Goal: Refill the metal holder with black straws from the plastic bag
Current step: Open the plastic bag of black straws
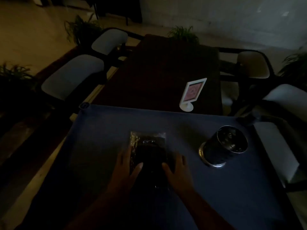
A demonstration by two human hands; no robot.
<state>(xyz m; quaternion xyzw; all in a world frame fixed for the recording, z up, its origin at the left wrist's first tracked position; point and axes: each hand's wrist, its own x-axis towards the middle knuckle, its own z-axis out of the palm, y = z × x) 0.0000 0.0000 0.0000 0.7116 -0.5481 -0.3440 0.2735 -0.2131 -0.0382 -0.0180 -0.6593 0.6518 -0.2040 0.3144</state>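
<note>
Both hands (124, 165) (177, 170) flank plastic bag (147, 140).

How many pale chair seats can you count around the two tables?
5 seats: a far one and a nearer one left of the dark table; two right of it; one right of the blue table. Darkness may hide others.

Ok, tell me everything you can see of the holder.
The holder is a round metal can, dark, with small holes in its wall and a shiny ring round its base. It stands on the blue table, mouth up, right of the bag and apart from it. The left hand and right hand lie on the bag; only the table touches the holder. No straws stick out; its inside is too dim to judge.
</note>
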